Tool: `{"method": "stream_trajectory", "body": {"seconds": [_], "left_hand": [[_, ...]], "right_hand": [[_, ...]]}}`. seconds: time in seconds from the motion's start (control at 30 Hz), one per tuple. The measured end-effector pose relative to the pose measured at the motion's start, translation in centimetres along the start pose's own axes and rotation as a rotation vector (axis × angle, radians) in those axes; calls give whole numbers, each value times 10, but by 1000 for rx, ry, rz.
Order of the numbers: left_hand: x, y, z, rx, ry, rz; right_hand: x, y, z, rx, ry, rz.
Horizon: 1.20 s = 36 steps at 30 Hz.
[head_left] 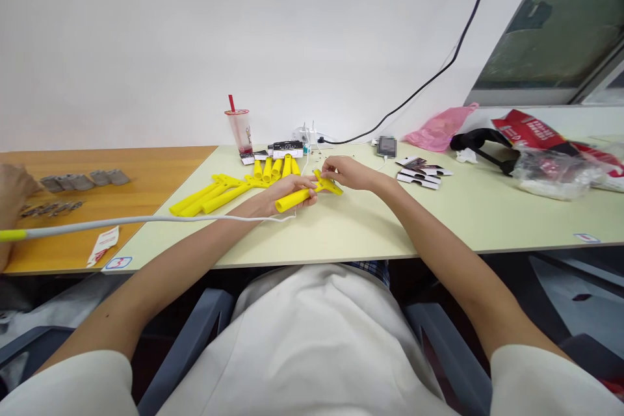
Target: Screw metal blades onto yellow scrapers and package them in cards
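Note:
A yellow Y-shaped plastic handle [294, 200] with a round tube grip lies across my left hand [291, 190], whose fingers are closed around it. Its forked end points to the right. At that fork, my right hand [347, 172] is bent down with its fingers drawn together; any small part between them is too small to make out. More yellow Y-shaped handles [227, 198] lie in a pile left of my left hand. Several others [276, 168] lie behind it, their tube ends toward me.
A cup with a red straw [238, 130] stands by the wall, near a power strip [305, 135]. A white cable [160, 218] crosses in front at left. Rightward lie a small screen device [387, 146], cards [420, 175] and plastic bags [556, 169]. Another person's hand [14, 185] is far left.

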<state>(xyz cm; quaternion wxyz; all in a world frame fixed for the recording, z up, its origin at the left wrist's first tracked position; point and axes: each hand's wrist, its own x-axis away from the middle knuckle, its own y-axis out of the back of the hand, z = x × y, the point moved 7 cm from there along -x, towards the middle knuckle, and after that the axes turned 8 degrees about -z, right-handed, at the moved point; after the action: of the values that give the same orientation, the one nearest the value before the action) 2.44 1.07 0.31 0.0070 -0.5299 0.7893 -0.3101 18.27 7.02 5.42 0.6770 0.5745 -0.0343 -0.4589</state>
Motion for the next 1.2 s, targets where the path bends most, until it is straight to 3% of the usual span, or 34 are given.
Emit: {"method": "stream_trajectory", "body": {"seconds": [0.17, 0.53, 0.87, 0.97, 1.03, 1.13, 1.2], "left_hand": [[2, -2, 2, 94, 64, -40], [6, -5, 1, 176, -6, -72], [11, -10, 0, 178, -10, -56], [14, -13, -2, 180, -18, -57], [15, -14, -2, 180, -17, -57], [15, -15, -3, 179, -14, -59], [15, -14, -2, 181, -12, -68]], "right_hand": [[3, -6, -4, -136, -48, 19], [1, -4, -4, -438, -80, -68], [1, -12, -14, -543, -157, -115], [0, -14, -24, -647, -258, -226], [1, -19, -32, -842, -375, -271], [3, -31, -40, -1141, -554, -250], [5, -34, -44, -1218, -618, -240]]}}
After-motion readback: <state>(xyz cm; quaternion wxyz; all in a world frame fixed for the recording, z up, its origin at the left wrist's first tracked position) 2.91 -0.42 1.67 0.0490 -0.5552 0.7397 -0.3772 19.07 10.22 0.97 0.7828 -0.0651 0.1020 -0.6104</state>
